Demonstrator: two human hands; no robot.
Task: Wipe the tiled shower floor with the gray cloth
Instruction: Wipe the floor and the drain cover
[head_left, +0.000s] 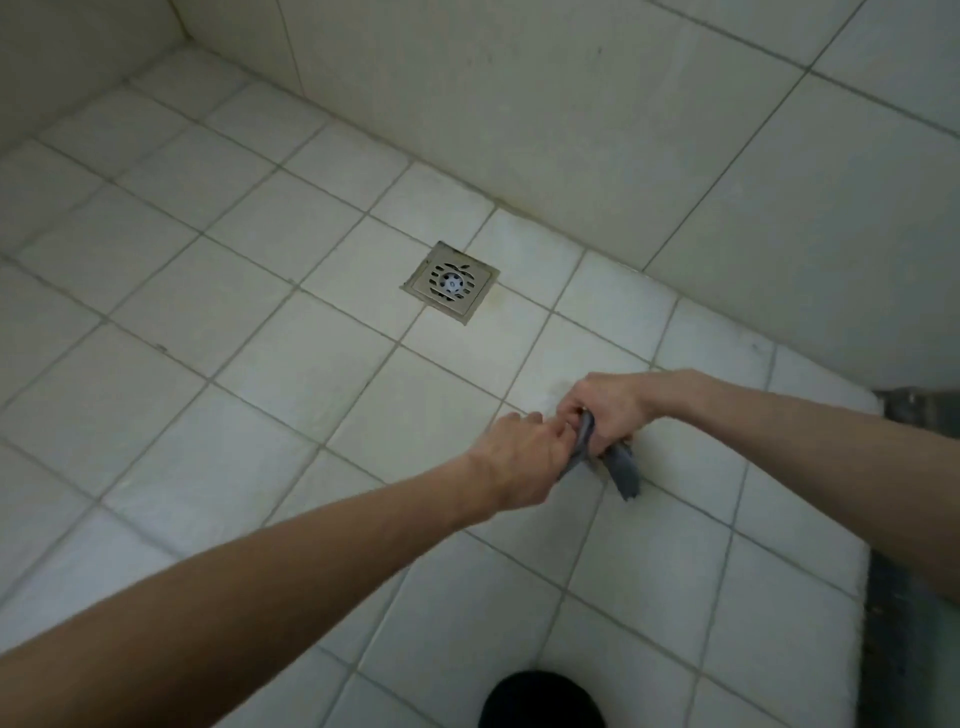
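The gray cloth (622, 467) is bunched up and held between both hands, above the white tiled shower floor (291, 374). My left hand (519, 457) grips one end of it with curled fingers. My right hand (608, 405) grips the other end, and a loose gray tail hangs down below it toward the tiles. Most of the cloth is hidden inside the two fists.
A square metal floor drain (451, 282) sits in the tiles beyond the hands. Tiled walls (571, 114) close the floor at the back and right. A dark raised threshold (904, 623) borders the floor at the right. A dark rounded shape (543, 699) shows at the bottom edge.
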